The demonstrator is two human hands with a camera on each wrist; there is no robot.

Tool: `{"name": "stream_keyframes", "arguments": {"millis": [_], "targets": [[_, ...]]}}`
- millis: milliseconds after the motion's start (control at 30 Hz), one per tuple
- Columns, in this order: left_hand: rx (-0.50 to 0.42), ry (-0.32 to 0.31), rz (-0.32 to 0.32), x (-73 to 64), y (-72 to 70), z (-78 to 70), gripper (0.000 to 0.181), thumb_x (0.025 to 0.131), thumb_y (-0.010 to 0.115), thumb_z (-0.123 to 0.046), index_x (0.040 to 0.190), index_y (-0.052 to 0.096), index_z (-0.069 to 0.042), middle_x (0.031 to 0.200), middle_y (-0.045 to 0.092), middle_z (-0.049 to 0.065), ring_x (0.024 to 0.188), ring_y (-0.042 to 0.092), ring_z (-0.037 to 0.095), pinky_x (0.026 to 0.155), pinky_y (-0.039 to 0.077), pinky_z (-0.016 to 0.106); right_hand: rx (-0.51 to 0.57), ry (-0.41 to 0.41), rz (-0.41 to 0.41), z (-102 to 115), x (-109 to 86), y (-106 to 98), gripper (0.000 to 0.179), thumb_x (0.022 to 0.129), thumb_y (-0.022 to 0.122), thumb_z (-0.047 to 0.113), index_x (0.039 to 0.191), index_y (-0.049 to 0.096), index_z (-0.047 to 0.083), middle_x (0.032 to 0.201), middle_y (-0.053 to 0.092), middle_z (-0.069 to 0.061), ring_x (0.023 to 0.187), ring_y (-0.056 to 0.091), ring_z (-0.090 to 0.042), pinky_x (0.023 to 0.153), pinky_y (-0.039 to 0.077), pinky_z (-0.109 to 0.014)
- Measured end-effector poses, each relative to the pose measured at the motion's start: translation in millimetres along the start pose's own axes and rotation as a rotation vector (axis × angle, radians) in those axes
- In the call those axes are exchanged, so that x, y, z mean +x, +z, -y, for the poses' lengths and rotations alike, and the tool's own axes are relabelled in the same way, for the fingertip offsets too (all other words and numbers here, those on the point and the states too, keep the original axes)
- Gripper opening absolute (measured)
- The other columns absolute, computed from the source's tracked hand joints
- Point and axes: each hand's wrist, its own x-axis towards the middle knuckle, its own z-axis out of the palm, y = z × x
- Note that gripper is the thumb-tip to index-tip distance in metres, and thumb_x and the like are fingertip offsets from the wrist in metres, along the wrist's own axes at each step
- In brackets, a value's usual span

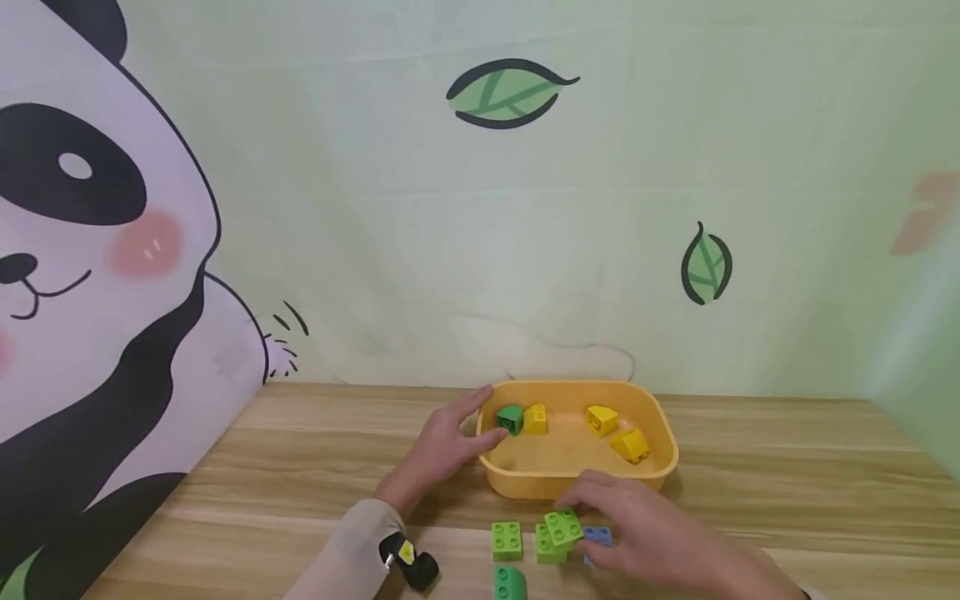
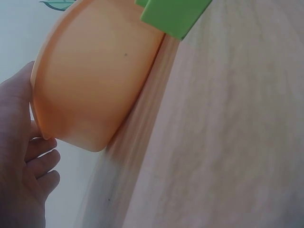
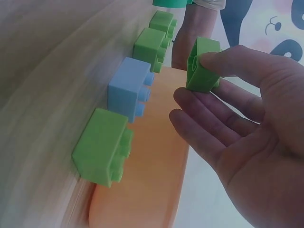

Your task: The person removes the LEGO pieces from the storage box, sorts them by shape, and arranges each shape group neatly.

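Note:
My right hand [image 1: 633, 521] pinches a light green toy brick [image 1: 562, 527] between thumb and fingers. In the right wrist view this brick [image 3: 204, 64] is tilted, its hollow underside partly showing. It is held above a light green brick [image 1: 550, 548] and next to a blue brick [image 1: 597, 533] on the table. My left hand [image 1: 446, 442] holds the left end of a yellow-orange plastic basin [image 1: 577, 485], its thumb over the rim. In the left wrist view, fingers curl by the basin's edge [image 2: 90, 76].
Inside the basin lie a dark green brick [image 1: 510, 418] and several yellow bricks [image 1: 602, 419]. Another light green brick [image 1: 506, 542] and a green rounded brick [image 1: 510, 582] stand on the wooden table [image 1: 300, 483]. The right wrist view shows one more green brick [image 3: 102, 147] beside the blue one.

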Motion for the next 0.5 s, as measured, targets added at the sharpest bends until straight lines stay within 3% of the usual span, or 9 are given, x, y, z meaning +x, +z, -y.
{"name": "stream_keyframes", "arguments": {"millis": [200, 500], "targets": [[-0.006, 0.003, 0.005, 0.0, 0.4, -0.4, 0.079, 0.097, 0.077, -0.038, 0.161, 0.044, -0.005, 0.166, 0.042, 0.013, 0.152, 0.039, 0.035, 0.124, 0.032, 0.054, 0.029, 0.053, 0.022, -4.1, -4.2, -2.5, 0.032, 0.097, 0.080, 0.021, 0.127, 0.069, 0.019, 0.124, 0.068, 0.010, 0.104, 0.061, -0.002, 0.096, 0.059, -0.033], [-0.005, 0.000, 0.000, -0.7, -0.4, -1.0, 0.079, 0.096, 0.078, -0.038, 0.160, 0.045, -0.005, 0.165, 0.042, 0.011, 0.152, 0.039, 0.035, 0.124, 0.032, 0.053, 0.021, 0.072, -0.003, -15.4, -17.1, -7.4, 0.033, 0.093, 0.084, 0.019, 0.123, 0.071, 0.017, 0.121, 0.071, 0.008, 0.102, 0.063, -0.004, 0.092, 0.061, -0.034]]}}
